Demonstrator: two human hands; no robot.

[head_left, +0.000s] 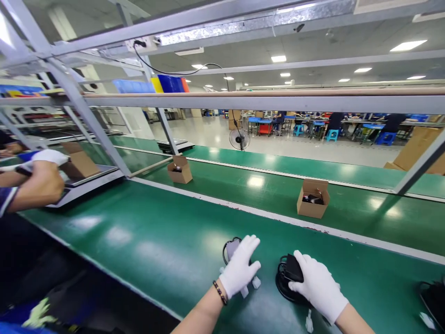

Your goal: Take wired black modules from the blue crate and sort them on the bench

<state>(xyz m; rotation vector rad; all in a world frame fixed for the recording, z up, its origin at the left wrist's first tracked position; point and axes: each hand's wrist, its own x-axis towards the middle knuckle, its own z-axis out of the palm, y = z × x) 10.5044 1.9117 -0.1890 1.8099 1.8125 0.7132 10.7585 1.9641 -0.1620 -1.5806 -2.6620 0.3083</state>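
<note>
My left hand (pixel 241 267), in a white glove with a beaded bracelet at the wrist, reaches over a dark power adapter (pixel 232 248) with a looped cable on the green bench. Its fingers are stretched out and the thumb stands apart, above white connector pieces (pixel 256 282). To the right, my right hand (pixel 318 284), gloved too, has its thumb and fingers around a black power adapter (pixel 291 269). The coiled black cable (pixel 285 290) of that adapter lies beneath, with a white plug (pixel 309 321) near the wrist. My palms hide parts of both adapters.
Behind a pale rail (pixel 243 209), open cardboard boxes (pixel 312 204) (pixel 180 170) stand on a green belt. Another black cabled item (pixel 433 299) lies far right. At left, a co-worker's gloved hand (pixel 50 160) is by a box (pixel 80 163) on a scale. A metal frame crosses overhead.
</note>
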